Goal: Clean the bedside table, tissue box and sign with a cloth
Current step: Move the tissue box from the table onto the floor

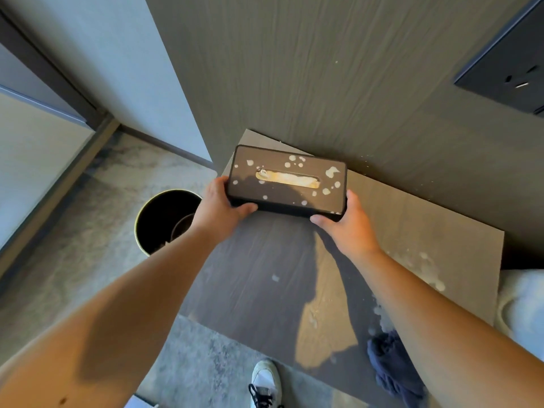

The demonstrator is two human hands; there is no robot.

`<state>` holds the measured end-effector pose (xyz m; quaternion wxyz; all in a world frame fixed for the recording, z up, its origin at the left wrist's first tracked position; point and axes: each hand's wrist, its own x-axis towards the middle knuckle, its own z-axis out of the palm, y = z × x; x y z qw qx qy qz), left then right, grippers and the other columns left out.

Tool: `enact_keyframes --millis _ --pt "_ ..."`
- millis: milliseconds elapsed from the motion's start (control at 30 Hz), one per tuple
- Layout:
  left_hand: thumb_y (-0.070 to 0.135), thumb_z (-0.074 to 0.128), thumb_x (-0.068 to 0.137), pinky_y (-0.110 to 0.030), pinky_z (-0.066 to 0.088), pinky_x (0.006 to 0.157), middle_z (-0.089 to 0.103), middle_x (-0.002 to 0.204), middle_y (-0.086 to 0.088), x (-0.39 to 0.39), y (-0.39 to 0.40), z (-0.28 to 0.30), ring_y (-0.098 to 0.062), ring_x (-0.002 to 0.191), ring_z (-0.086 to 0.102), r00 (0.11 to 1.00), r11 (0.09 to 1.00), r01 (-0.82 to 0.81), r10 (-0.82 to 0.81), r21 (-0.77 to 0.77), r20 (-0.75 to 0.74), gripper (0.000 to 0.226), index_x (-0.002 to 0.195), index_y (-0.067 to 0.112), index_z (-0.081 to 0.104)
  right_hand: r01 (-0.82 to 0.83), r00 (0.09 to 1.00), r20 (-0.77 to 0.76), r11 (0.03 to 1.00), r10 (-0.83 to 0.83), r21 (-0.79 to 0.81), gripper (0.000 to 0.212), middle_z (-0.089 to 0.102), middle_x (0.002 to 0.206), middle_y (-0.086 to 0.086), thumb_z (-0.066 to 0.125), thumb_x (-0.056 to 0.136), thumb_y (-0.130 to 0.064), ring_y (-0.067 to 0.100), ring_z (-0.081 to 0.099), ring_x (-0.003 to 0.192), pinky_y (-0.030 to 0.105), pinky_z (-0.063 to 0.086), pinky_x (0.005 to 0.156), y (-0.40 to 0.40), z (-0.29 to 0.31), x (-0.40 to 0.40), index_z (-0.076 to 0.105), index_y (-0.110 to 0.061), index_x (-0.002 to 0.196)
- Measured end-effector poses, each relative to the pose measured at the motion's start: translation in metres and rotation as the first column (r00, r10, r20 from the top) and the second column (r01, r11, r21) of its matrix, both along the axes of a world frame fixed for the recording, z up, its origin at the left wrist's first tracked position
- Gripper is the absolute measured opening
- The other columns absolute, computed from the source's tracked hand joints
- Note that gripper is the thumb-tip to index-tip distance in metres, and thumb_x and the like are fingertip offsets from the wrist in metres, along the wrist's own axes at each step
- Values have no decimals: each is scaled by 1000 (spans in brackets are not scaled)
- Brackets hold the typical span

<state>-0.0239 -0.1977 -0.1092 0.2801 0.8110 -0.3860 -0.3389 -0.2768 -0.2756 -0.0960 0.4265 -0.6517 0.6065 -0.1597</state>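
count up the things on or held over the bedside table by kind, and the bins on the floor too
tissue box, held at its ends by the left hand and right hand: 1
dark blue cloth at the near right edge of the bedside table: 1
round bin on the floor left of the table: 1
total: 3

Bare forearms – no sleeves, white sneaker [265, 383] – black laces

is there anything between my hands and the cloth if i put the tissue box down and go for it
Nothing visible blocks it. Both hands, left and right, grip the tissue box at the back of the bedside table. The dark blue cloth lies at the table's near right corner, partly hidden under your right forearm.
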Motion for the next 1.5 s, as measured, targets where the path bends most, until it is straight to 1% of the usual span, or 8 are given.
enact_keyframes --millis 167,367,567,733,900,1000,1167,1500 --pt "42 81 71 -26 39 87 50 131 7 3 -9 0 -12 110 48 995 996 93 -93 -6 -37 95 147 29 26 -17 1000 25 1000 17 17 82 52 135 -9 82 68 -46 14 50 121 25 46 87 -9 -5 2 36 -34 135" --pt "45 80 69 -10 37 64 53 106 24 -7 17 -3 -2 90 52 994 998 -45 40 -47 -97 91 143 37 27 -35 999 -17 999 35 -4 86 55 131 -9 84 63 -49 14 53 118 28 50 89 -5 -8 7 37 -33 134" --pt "47 79 69 -9 36 64 54 98 26 21 59 20 3 85 52 979 977 -193 186 -91 -78 89 143 34 32 -141 990 8 987 142 -76 85 55 125 -16 84 59 -51 8 53 111 24 47 84 7 19 48 36 -41 128" --pt "42 79 70 -21 46 74 58 111 17 61 132 49 -7 96 56 943 937 -331 326 -109 -60 85 141 33 35 -281 958 35 954 285 -101 85 58 125 -12 84 59 -50 7 54 108 14 42 77 51 41 112 36 -38 128" --pt "38 80 73 -4 43 54 56 106 23 89 242 57 17 80 55 865 856 -501 494 -126 -87 84 143 32 34 -457 884 54 884 464 -102 92 54 127 -12 82 56 -54 10 52 115 27 45 90 122 45 180 31 -42 131" --pt "40 80 73 3 38 60 56 112 22 99 313 53 10 89 56 815 806 -580 572 -120 -93 85 143 29 35 -553 827 67 829 558 -86 94 52 123 -16 82 57 -50 10 52 114 30 46 92 177 40 214 29 -41 134" --pt "36 81 72 -5 40 73 59 119 18 103 425 24 -1 103 59 706 702 -707 693 -85 -142 81 141 27 38 -698 715 22 716 698 -35 98 52 131 -5 84 61 -45 18 49 121 41 46 98 269 13 253 30 -29 142" --pt "35 79 70 -8 42 81 60 121 15 53 540 -132 1 105 58 493 505 -863 843 0 -215 79 139 24 41 -850 517 -28 517 856 101 90 60 122 -7 84 60 -40 14 57 110 34 48 91 367 -140 270 38 -27 136"
